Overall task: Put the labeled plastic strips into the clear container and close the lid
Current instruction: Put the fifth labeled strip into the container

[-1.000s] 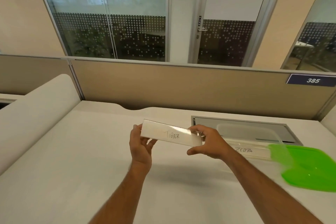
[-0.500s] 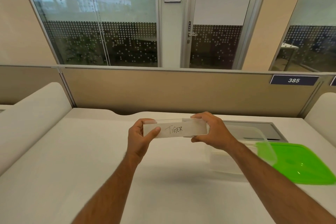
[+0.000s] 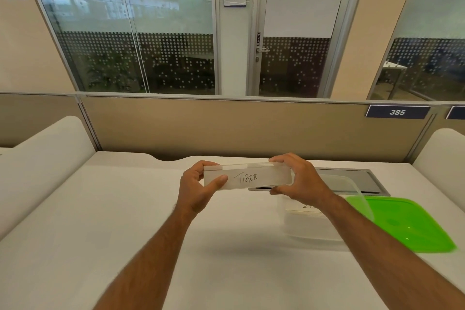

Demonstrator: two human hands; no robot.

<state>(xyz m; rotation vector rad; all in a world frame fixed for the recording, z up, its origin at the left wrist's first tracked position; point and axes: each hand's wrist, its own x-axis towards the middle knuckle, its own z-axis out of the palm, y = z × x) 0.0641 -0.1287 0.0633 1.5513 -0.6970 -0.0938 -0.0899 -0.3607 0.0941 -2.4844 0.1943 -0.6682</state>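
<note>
A clear plastic strip with "TIGER" handwritten on its white label is held level above the white desk. My left hand pinches its left end and my right hand grips its right end. Behind and below my right forearm stands the clear container, open at the top. Another labeled strip lies inside it, mostly hidden by my arm. The green lid lies flat on the desk just right of the container.
A grey recessed cable tray sits in the white desk behind the container. A tan partition runs along the desk's far edge, with white padded dividers at both sides.
Both hands have raised the TIGER strip and turned it level, its label now facing me. The view has shifted so the container and lid sit lower right.
</note>
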